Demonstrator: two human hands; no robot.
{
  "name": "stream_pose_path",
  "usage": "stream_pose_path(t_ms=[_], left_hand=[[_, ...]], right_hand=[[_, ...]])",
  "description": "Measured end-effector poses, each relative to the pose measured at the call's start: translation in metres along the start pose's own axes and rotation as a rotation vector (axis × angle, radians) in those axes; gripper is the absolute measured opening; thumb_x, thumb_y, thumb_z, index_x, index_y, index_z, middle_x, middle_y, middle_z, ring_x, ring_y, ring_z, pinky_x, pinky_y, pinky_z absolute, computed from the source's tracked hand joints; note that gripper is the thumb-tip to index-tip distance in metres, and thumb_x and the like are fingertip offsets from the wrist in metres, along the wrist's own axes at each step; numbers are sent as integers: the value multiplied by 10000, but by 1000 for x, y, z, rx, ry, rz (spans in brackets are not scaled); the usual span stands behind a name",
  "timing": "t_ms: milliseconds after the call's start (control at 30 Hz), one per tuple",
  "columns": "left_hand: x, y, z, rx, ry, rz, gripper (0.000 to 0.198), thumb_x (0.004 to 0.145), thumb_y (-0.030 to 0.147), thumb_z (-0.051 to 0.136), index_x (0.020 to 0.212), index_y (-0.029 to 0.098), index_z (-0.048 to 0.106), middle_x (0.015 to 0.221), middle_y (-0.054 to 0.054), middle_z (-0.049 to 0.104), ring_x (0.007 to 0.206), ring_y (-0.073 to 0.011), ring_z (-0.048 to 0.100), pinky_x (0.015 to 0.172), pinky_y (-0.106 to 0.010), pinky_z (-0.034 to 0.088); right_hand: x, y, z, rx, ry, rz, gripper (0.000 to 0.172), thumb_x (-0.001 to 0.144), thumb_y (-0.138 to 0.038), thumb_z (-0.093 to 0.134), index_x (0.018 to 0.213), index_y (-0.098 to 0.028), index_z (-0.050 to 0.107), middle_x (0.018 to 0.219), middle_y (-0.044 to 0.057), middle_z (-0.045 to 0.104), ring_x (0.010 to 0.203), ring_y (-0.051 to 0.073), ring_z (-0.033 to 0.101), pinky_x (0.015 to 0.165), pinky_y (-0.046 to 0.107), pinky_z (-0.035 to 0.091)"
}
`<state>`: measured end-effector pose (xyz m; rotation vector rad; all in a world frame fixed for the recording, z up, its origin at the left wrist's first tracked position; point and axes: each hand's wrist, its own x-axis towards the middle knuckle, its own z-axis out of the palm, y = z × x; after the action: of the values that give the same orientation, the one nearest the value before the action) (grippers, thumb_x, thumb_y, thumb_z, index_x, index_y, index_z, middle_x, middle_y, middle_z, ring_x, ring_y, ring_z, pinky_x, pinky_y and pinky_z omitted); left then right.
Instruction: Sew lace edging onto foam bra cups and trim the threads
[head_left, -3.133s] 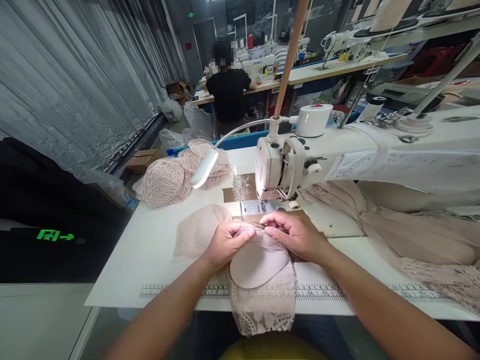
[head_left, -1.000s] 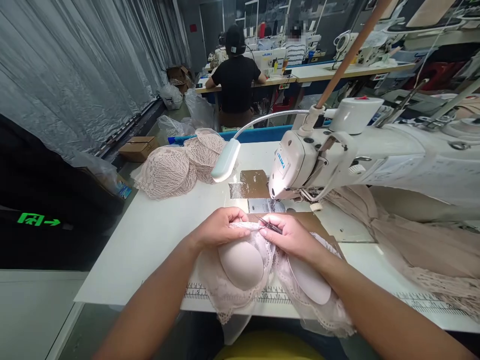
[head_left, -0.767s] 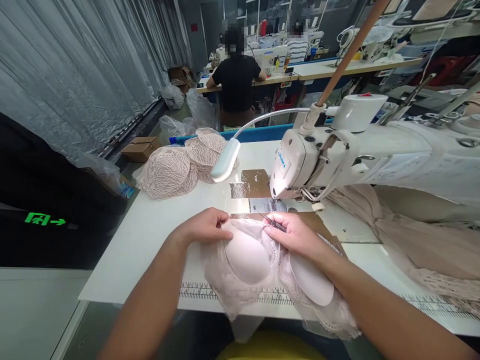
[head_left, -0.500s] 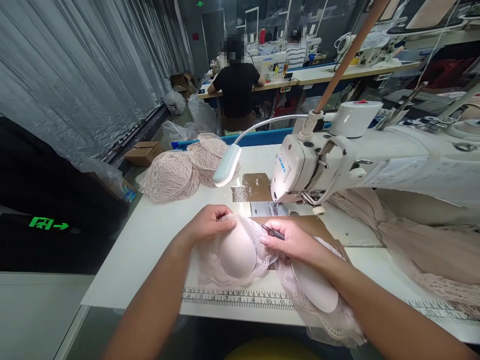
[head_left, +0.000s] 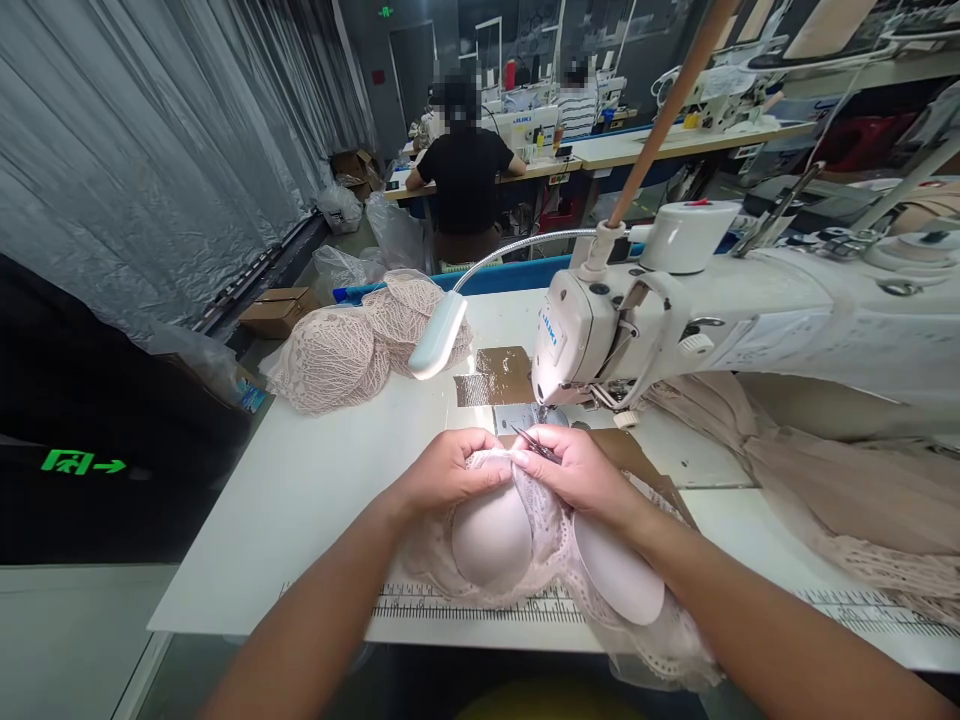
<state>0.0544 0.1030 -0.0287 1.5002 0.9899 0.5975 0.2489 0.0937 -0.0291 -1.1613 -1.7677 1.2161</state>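
Note:
A beige lace bra (head_left: 540,545) with two padded cups lies inside up on the white sewing table (head_left: 315,480), hanging over its front edge. My left hand (head_left: 450,470) pinches the top rim of the left cup. My right hand (head_left: 574,470) pinches the lace beside it and also holds small dark snips (head_left: 531,444), tips pointing left. Both hands meet just in front of the needle of the white sewing machine (head_left: 675,320).
A pile of finished lace bras (head_left: 352,340) sits at the table's back left under the gooseneck lamp (head_left: 436,335). Beige lace fabric (head_left: 825,480) is heaped on the right behind the machine. A ruler strip (head_left: 465,605) runs along the front edge. People sit at machines further back (head_left: 465,180).
My hands have drawn together at the top of the left cup, and the bra has shifted a little toward the needle. Earlier a single cup with loose lace was being handled.

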Motion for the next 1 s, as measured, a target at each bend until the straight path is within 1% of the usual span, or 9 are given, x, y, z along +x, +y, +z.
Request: stream_pose_path(t_ms=[167,300,467,533,600,667,867,933,1000], left_hand=[[3,-2,3,-45,-26,4,258,736,316,672,926,143,652,852,-31,620,762,-155,551,685,-245,440],[2,-3,3,-120,-79,-32,286,744,326,671,951,129,680,836,-47,646,745,-160,568,670,-249,449],[0,-3,3,-165,23,-78,292,735,387,685,836,113,698,727,-42,633,657,-133,548,598,-232,436],[0,-2,3,-177,86,-73,296,724,402,695,773,110,690,680,-32,617,627,-123,537,575,-224,429],[-1,-1,2,-190,127,-58,287,719,397,703,754,113,687,686,-34,625,640,-127,548,586,-229,442],[-2,0,1,-204,141,-48,275,715,386,709,759,114,696,712,-45,645,663,-137,565,606,-238,457],[-3,-2,1,-259,114,-31,274,719,362,712,844,118,726,838,-88,700,749,-172,613,691,-277,487],[-2,-4,2,-265,86,-21,277,722,357,708,860,118,729,849,-92,703,773,-185,619,706,-283,484],[-1,-5,3,-257,49,-7,278,716,360,708,846,115,731,826,-86,700,781,-194,619,707,-283,477]], right_hand=[[2,5,1,-20,50,-42,299,828,-410,532,649,-171,526,622,-24,460,600,116,418,559,244,341],[5,7,2,-34,86,-85,332,836,-431,531,626,-182,466,612,-33,415,593,111,397,560,244,335],[0,7,-4,50,43,-53,380,894,-497,398,920,-172,592,674,-8,531,536,114,447,579,281,411],[-4,6,-9,43,43,-16,411,897,-492,399,1013,-162,616,701,7,570,573,133,512,682,323,465],[-8,2,-16,-16,17,-15,403,889,-478,431,1017,-165,650,740,27,615,744,184,593,861,372,452],[-10,-2,-21,-83,-38,-26,377,884,-464,450,999,-187,678,806,43,661,929,230,603,966,397,405],[-8,-10,-23,-169,-104,-30,348,850,-383,513,1114,-209,658,1131,59,664,1074,248,587,942,375,446],[-6,-8,-19,-149,-98,-36,355,832,-365,530,1113,-184,648,1135,76,659,1050,241,597,914,366,461],[-6,-5,-15,-136,-97,-36,337,819,-364,542,1072,-165,642,999,82,688,896,217,634,785,338,502]])
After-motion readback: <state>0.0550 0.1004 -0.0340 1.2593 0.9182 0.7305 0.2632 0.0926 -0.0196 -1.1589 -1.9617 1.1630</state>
